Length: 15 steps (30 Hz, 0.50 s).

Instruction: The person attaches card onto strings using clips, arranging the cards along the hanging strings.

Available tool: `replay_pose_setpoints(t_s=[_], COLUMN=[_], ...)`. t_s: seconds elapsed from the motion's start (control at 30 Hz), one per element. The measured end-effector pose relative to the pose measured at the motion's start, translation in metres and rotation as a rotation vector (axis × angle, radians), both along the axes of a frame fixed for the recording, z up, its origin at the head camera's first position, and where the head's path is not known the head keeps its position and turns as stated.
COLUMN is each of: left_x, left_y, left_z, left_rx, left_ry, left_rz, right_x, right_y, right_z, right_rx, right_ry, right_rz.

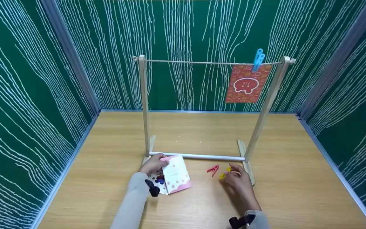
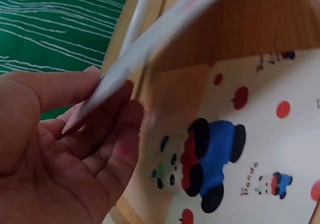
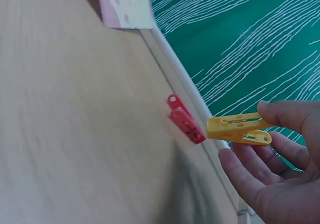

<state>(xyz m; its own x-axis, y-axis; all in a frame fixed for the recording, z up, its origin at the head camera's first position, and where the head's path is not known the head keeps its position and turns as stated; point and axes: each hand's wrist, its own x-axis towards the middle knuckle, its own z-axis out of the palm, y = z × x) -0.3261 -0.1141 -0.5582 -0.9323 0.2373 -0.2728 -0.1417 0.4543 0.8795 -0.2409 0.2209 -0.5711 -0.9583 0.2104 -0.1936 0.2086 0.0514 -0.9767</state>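
Note:
My left hand (image 1: 153, 164) pinches a white and pink card (image 1: 176, 175) by its upper edge, thumb on one face and fingers behind, as the left wrist view shows. Beneath it, partly covered, a panda card (image 2: 215, 154) with red dots lies on the table. Over the table to the right, my right hand (image 1: 238, 179) holds a yellow clothespin (image 3: 237, 127) between thumb and fingers at its handle end. A red clothespin (image 1: 213, 170) lies on the table just left of that hand.
A wooden rack (image 1: 144, 105) with a rope (image 1: 189, 62) strung across its top stands behind the hands. Near the rope's right end, a blue clothespin (image 1: 258, 60) holds a red card (image 1: 248, 83). A white bar (image 1: 202, 156) joins the posts low down. Green walls enclose the table.

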Motion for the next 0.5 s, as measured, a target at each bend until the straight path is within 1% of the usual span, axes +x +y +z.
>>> replay_pose_setpoints(t_s=[0.03, 0.17, 0.23, 0.3, 0.4, 0.5], left_x=[0.000, -0.002, -0.003, -0.004, -0.005, -0.006], left_y=[0.000, 0.003, 0.004, 0.006, 0.009, 0.012], left_z=[0.002, 0.010, 0.015, 0.020, 0.030, 0.040], left_rx=[0.033, 0.123, 0.146, 0.161, 0.176, 0.185], left_ry=[-0.013, -0.004, 0.007, 0.018, 0.036, 0.082], left_rz=[0.008, 0.023, 0.032, 0.036, 0.048, 0.057], right_x=[0.000, -0.003, -0.004, -0.006, -0.009, -0.013], right_y=[0.000, 0.001, 0.002, 0.003, 0.003, 0.001], right_z=[0.002, 0.013, 0.018, 0.023, 0.031, 0.040], right_rx=[-0.013, -0.034, 0.003, 0.057, 0.155, 0.172], right_ry=[-0.012, -0.065, -0.076, -0.058, -0.006, 0.052], right_rz=[0.003, 0.015, 0.027, 0.038, 0.048, 0.049])
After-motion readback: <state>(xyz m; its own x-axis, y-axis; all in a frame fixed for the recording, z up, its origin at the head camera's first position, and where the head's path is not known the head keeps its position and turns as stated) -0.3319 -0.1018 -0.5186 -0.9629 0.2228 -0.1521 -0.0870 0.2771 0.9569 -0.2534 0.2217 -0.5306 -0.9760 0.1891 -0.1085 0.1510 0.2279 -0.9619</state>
